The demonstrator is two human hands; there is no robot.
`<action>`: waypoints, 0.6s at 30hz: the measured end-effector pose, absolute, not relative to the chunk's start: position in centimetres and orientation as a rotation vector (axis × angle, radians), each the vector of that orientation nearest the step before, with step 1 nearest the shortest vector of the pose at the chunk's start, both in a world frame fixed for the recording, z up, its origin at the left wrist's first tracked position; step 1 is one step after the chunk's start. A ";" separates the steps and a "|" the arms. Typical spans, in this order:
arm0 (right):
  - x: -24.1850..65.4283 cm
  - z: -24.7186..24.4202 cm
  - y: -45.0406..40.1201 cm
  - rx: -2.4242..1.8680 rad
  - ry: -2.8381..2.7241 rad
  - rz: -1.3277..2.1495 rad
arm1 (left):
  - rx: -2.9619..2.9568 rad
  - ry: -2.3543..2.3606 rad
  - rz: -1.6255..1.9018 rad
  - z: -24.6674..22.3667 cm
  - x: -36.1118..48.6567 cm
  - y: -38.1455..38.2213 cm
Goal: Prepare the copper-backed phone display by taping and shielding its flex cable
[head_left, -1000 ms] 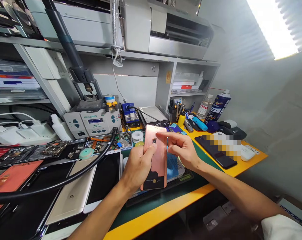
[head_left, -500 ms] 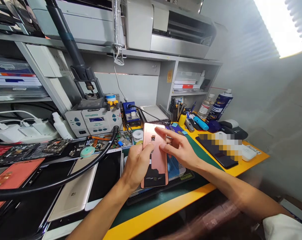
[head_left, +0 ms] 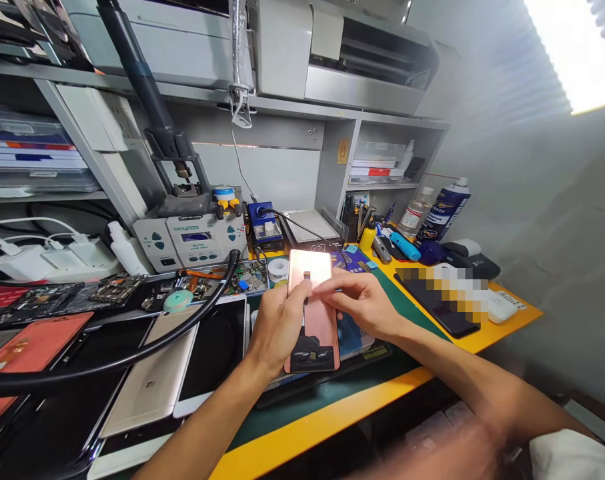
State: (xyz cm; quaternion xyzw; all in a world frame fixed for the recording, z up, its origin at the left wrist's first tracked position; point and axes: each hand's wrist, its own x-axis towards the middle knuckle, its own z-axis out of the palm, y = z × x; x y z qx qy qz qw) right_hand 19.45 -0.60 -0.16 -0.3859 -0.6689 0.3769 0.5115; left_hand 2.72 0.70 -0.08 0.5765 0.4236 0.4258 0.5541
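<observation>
A pink phone back cover [head_left: 322, 323], with dark parts near its lower end and a small dark opening higher up, is tilted upright over the bench mat. My left hand [head_left: 277, 320] grips its left side, thumb pressed on the face near the opening. My right hand [head_left: 365, 300] is at the right side of the cover, thumb and index finger brought together over its surface; whether something small is between them cannot be made out. A blue item [head_left: 355, 333] lies behind the cover.
Phones and panels, one a gold back [head_left: 145, 383], cover the left side under a thick black hose [head_left: 132, 357]. A rework station [head_left: 197, 240] stands behind. At right lie a black phone [head_left: 437, 303], bottles and a spray can [head_left: 442, 210].
My right fingers have closed together and moved down and left on the cover. My left thumb has shifted slightly up towards the opening. The view has shifted a little.
</observation>
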 end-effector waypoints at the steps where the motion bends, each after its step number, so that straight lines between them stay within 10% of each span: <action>1: 19.4 -0.2 -0.6 -0.914 -1.607 0.914 | 1.370 1.009 1.006 -0.1 2.7 0.7; 18: 19.7 -0.4 -0.5 -0.895 -1.542 1.021 | 1.430 1.020 1.009 -0.2 2.8 0.7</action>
